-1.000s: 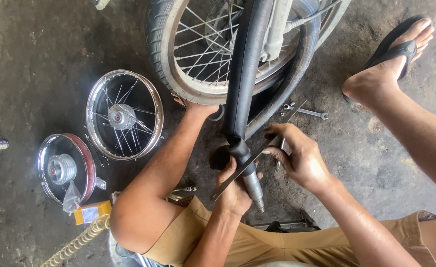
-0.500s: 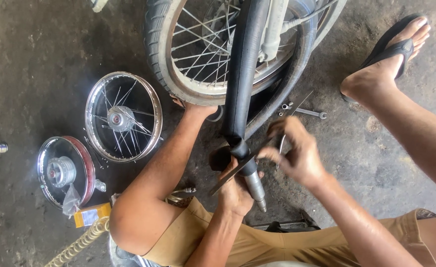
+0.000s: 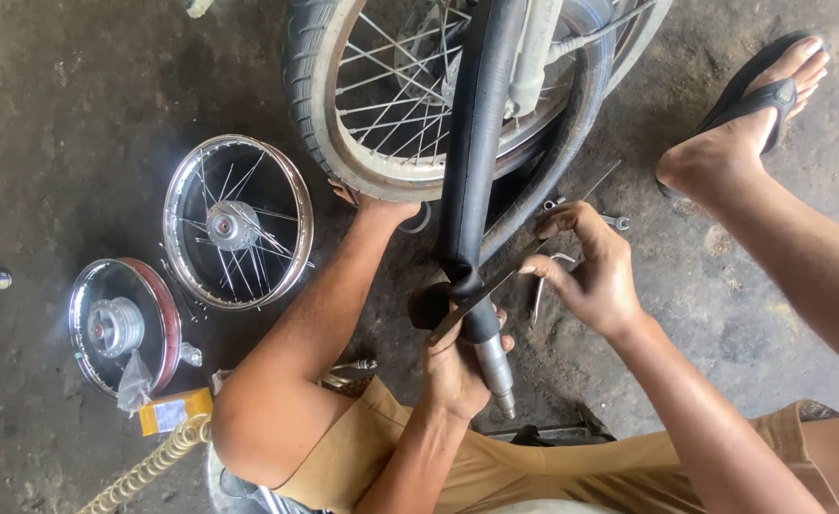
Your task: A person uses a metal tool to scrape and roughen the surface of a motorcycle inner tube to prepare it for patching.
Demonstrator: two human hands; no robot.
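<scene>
Inner tube [image 3: 477, 143], black and limp, hangs down across the spoked motorcycle wheel [image 3: 362, 105] and ends at a tied or pinched spot just below the tyre's lower edge. Under that pinch a metal pump barrel [image 3: 494, 366] sticks out, pointing away from the wheel toward the person's lap. The left hand [image 3: 458, 366] is wrapped in a closed grip around the tube's end and the top of the barrel, just below the wheel. A thin flat metal bar [image 3: 481, 295] lies slantwise across the tube at the pinch; its lower end sits against the left hand's fingers, and its upper end runs up to the right hand [image 3: 586, 271]. That right hand, to the right of the tube and below the wheel's rim, has its fingers curled and pinched on the bar's upper end. I cannot tell how hard it presses. A small spanner [image 3: 615, 222] lies on the floor just past the right hand's knuckles. Well to the left of the wheel, a bare chrome spoked rim [image 3: 239, 221] lies flat on the concrete, and farther left again a hub drum [image 3: 119, 324] with a red edge. A sandalled foot [image 3: 739, 133] rests to the wheel's right.
</scene>
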